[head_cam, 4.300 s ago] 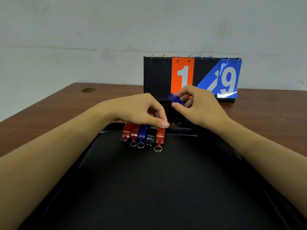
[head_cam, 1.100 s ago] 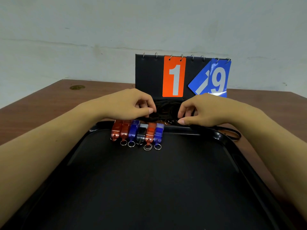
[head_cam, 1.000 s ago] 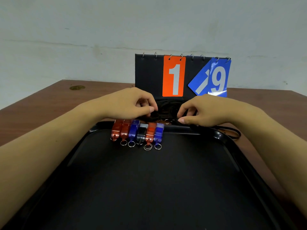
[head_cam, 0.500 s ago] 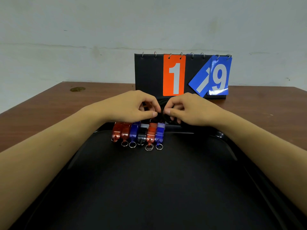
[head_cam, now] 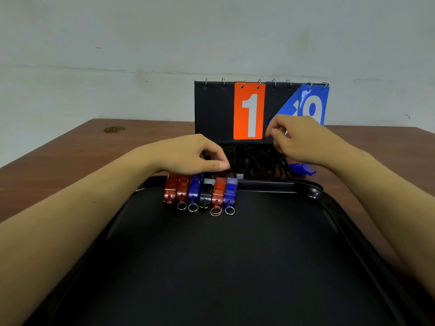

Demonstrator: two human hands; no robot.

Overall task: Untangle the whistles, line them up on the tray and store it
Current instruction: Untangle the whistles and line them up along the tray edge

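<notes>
Six whistles (head_cam: 201,192) lie in one row at the far edge of the black tray (head_cam: 329,208): three red, two blue, one black. A seventh whistle (head_cam: 302,170), blue, lies beyond the tray beside the tangled black cords (head_cam: 256,161). The left hand (head_cam: 188,156) pinches the cords. The right hand (head_cam: 299,140) is raised with curled fingers; what it holds I cannot tell.

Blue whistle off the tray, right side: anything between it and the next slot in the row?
Yes. The blue whistle lies on the table under the right hand, caught at the edge of the black cord tangle. The tray rim lies between it and the slot beside the row.
</notes>
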